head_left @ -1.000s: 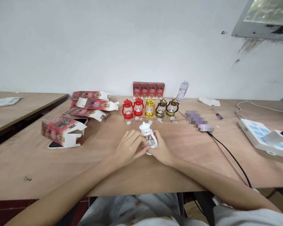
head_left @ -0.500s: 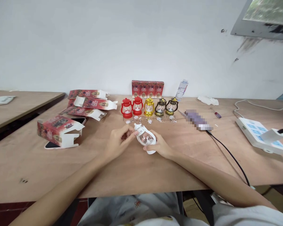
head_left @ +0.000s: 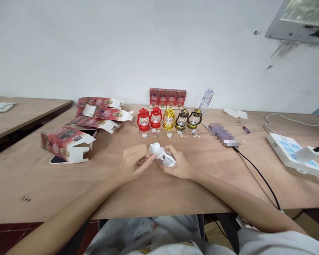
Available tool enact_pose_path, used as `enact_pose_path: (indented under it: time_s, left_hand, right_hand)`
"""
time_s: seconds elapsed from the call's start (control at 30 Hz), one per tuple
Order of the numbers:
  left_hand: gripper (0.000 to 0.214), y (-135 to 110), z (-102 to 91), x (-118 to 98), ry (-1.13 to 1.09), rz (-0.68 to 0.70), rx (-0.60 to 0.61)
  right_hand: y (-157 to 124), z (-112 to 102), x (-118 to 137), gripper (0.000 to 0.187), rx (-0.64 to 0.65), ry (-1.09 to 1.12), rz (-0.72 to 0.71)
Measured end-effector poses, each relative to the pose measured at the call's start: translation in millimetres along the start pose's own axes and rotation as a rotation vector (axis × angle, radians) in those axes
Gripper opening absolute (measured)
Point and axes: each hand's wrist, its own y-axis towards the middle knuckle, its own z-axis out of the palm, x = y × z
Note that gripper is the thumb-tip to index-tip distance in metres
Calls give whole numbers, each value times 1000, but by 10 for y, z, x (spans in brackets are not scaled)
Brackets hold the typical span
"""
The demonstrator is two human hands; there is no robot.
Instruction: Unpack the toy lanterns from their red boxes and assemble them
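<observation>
Lantern, frame centre, tilted top-left.
Right hand wraps its base; left hand fingers pinch at its top.

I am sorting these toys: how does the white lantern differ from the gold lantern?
The white lantern is plain white; the gold lantern is shiny gold. The white lantern is tipped on its side, the gold lantern stands upright. The left hand and right hand hold the white lantern; the gold lantern stands free on the table. Both have clear globes.
</observation>
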Motion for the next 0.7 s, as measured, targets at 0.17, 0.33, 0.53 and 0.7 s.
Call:
enact_pose_path:
  time_s: [0.17, 0.33, 0.53, 0.7]
  left_hand:
    - [29, -100, 96, 15, 41, 67, -8]
    - [32, -171, 154, 57, 141, 190, 32]
    - [31, -176, 178, 50, 294, 325, 123]
    - [29, -196, 198, 71, 301, 251, 156]
  right_hand:
    - [-43, 80, 81, 44, -103, -42, 3]
    - [-4, 28, -48, 38, -302, -343, -233]
    - [82, -215, -313, 39, -427, -753, -607]
    - [49, -138, -258, 40, -483, -692, -546]
